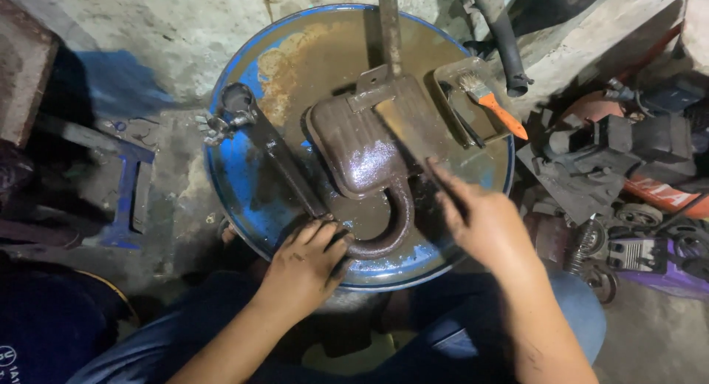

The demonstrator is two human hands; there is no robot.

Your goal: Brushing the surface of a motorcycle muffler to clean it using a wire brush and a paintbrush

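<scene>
On the round blue steel drum top, a dark flat metal bar with a clamp ring runs diagonally at the left. The left hand curls its fingers tight round the bent pipe end of the wet, brown, rounded metal muffler, which lies at the drum's middle. The right hand presses flat, fingers together, on the muffler's right edge. An orange-handled paintbrush lies in a shallow grey tray beyond.
</scene>
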